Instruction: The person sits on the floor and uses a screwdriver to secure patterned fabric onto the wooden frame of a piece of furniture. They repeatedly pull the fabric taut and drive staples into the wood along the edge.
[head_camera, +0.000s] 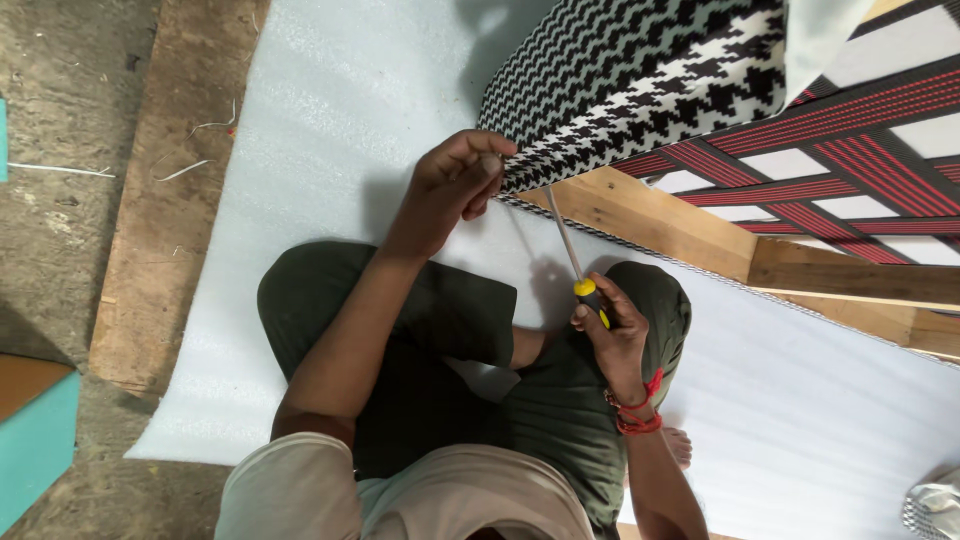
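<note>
View from above of a seated person working at the underside edge of an upholstered furniture piece. The left hand (455, 180) was closed in a pinch on the lower edge of the black-and-white houndstooth fabric (640, 75), holding it where it wrapped over the corner of the wooden frame (650, 215). The right hand (612, 335), wearing a red thread bracelet (638, 410) at the wrist, was wrapped around the yellow-and-black handle of a screwdriver (575, 265); the tool's pale shaft ran up and to the left, its tip meeting the fabric edge just beside the left fingertips. Whether the tip lay under the fabric could not be told. Red-and-black webbing straps (860, 150) crossed the open frame at upper right. The person sat cross-legged in dark green trousers (440, 330) on a white foam sheet (330, 90) spread over the floor, with a wooden plank (165, 190) beside the sheet at left.
</note>
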